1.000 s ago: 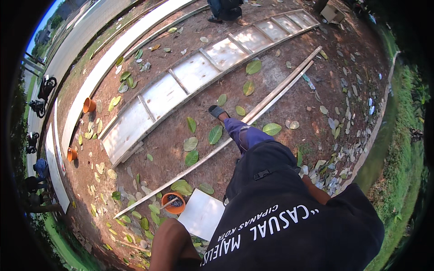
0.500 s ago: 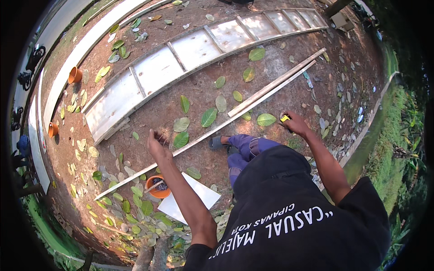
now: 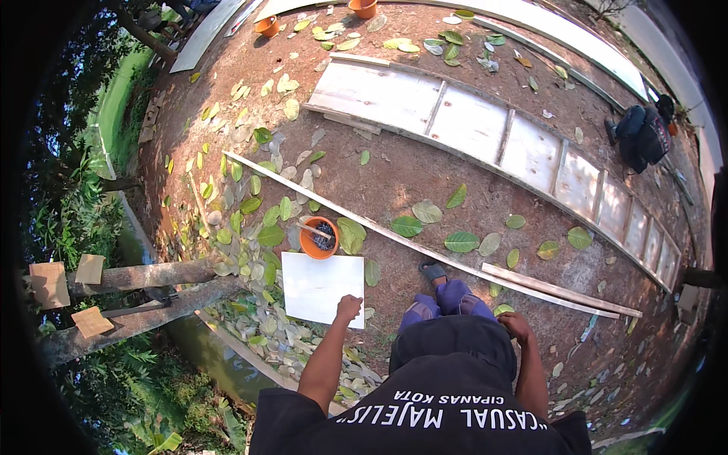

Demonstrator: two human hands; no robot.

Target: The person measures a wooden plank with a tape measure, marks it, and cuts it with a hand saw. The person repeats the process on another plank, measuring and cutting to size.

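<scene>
My left hand is closed, with nothing showing in it, over the right edge of a white rectangular board on the ground. Just beyond that board stands an orange bucket with dark small pieces and a wooden-handled tool in it. My right hand is curled beside my hip; whatever it grips is hidden. A long thin wooden strip runs across the ground in front of my feet. Beside its right end lies a shorter wooden batten.
A long wooden panel frame with crossbars lies beyond the strip. Two orange pots stand farther off. A dark-clothed figure is low at the far right. Tree trunks rise at left, and fallen leaves cover much ground.
My view and body have turned left. The left hand has gone from loosely open near the strip to closed over the white board. The yellow tape measure in my right hand is out of sight.
</scene>
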